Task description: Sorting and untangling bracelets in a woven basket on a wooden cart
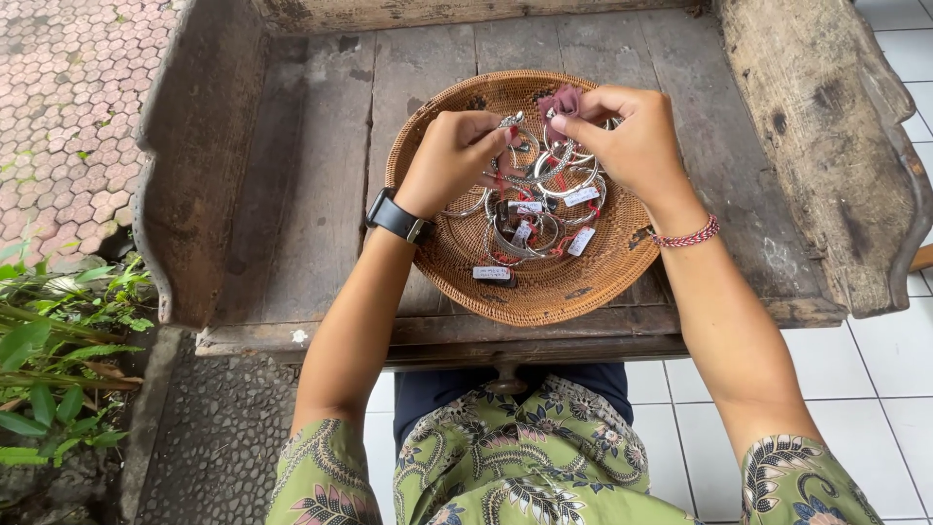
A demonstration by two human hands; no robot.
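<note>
Head view, looking down: a round woven basket (544,287) is seen at the centre of the frame, set on a weathered wooden bench (301,175). A heap of silver bangles (530,228) with small white tags on red threads is held in the basket.

Above the upper middle of the basket both hands are raised close together. The left hand (452,156), with a black watch (397,217) on its wrist, is closed with its fingertips pinched on one silver bangle (512,122), lifted clear of the heap. The right hand (632,136), a red braided bracelet (686,234) on its wrist, is closed in a pinch on a small mauve cloth (561,100), which is held just beside that bangle, touching or nearly so; contact cannot be told for certain.

The step in hand is judged to be the wiping or polishing of this one bangle with the cloth. For the next move a steady pinch by the left hand would be called for, while the cloth is drawn around the band and the tag thread kept out of the way.
</note>
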